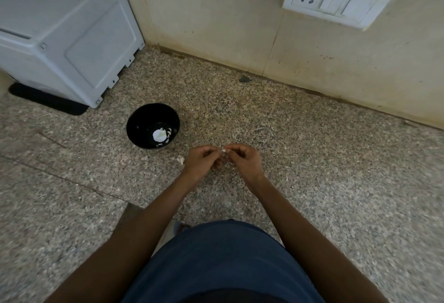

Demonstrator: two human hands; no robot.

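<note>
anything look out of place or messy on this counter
Only small things. A loose white piece lies on the counter, outside the black bowl. A dark blotch marks the counter near the wall. The left hand and right hand pinch a white scrap.

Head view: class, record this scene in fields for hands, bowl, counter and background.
Hands: left hand and right hand together pinch a small white clove-like piece
Bowl: round black bowl, upright, left of the hands, holding pale white pieces
Counter: speckled stone counter; one loose pale clove lies beside the left hand
Background: white boxy appliance on a black mat; white wall socket plate
</note>
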